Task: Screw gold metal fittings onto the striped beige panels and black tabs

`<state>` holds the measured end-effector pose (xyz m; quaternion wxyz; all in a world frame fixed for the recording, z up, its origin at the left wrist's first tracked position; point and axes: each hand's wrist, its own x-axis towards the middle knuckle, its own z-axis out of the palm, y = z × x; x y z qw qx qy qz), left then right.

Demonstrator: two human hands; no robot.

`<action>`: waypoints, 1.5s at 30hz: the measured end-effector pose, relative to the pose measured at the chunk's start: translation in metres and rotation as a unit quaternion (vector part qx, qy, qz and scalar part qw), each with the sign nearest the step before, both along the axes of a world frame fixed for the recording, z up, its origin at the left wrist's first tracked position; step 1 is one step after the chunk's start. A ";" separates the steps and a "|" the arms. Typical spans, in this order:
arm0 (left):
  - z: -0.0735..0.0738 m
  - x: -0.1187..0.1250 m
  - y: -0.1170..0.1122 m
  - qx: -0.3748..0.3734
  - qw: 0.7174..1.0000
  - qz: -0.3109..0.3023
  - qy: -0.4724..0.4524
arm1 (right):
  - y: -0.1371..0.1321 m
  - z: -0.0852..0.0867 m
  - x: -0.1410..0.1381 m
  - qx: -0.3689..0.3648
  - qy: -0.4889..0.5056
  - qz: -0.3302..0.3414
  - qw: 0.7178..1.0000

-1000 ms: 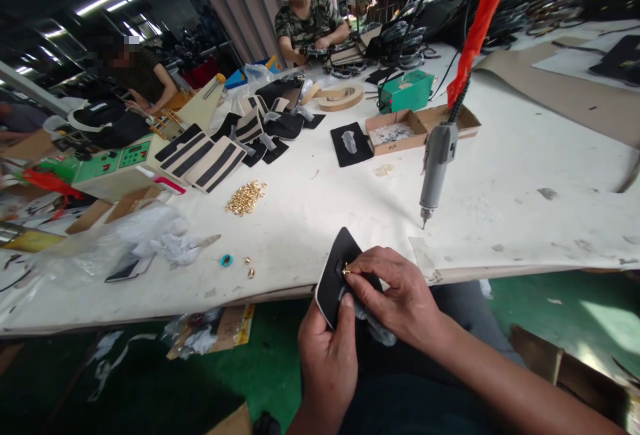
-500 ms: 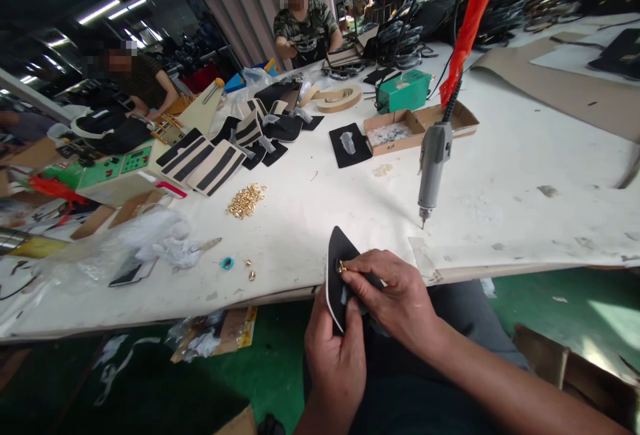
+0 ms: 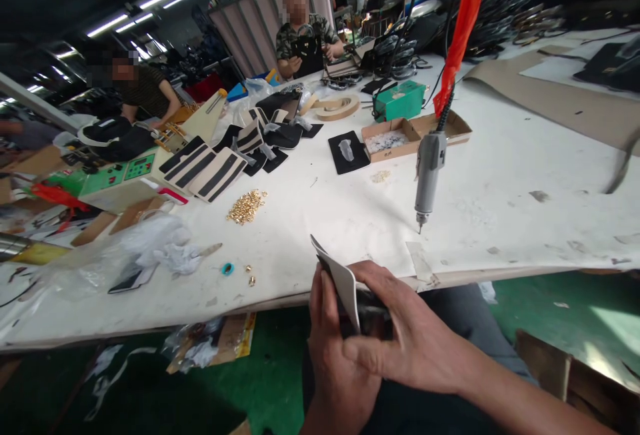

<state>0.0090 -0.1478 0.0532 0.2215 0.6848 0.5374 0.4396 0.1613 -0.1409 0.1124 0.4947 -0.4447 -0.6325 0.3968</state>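
Over my lap, just off the table's front edge, I hold a thin black panel with a pale backing [image 3: 343, 286], tilted up and bent. Its left side is in my left hand [image 3: 336, 361], with the fingers behind and against it. My right hand [image 3: 417, 331] wraps round the right side, its thumb lying across by my left hand. The gold fitting seen on the panel earlier is hidden. Nearest on the table are two small gold pieces [image 3: 251, 281] and a blue ring [image 3: 227, 268]. An electric screwdriver [image 3: 430, 171] hangs bit-down beyond my right hand.
A heap of gold fittings [image 3: 245, 207] lies left of centre on the white table [image 3: 310, 221]. Behind are black panels [image 3: 280, 135], cardboard boxes [image 3: 393, 148], a green box [image 3: 400, 101] and a tape roll [image 3: 340, 108]. Across the table a person [image 3: 305, 41] holds a black piece.
The panel has been turned over so its pale backing faces up. My right hand has gone from pinching the gold fitting to gripping the panel's right side. The person opposite has lifted a black piece.
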 end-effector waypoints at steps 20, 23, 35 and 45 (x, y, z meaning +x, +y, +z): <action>0.045 0.010 0.068 -0.191 0.937 -0.083 -0.280 | 0.027 -0.014 0.044 -0.321 0.318 0.043 0.891; 0.040 0.014 0.081 -0.308 0.885 -0.113 -0.331 | 0.035 -0.023 0.053 -0.340 0.297 0.039 0.892; 0.007 0.028 0.123 -0.392 0.883 -0.101 -0.236 | 0.085 -0.064 0.074 -0.383 0.052 -0.006 0.922; -0.017 0.031 0.146 -0.354 0.929 -0.108 -0.024 | 0.115 -0.064 0.064 -0.368 -0.233 -0.027 0.900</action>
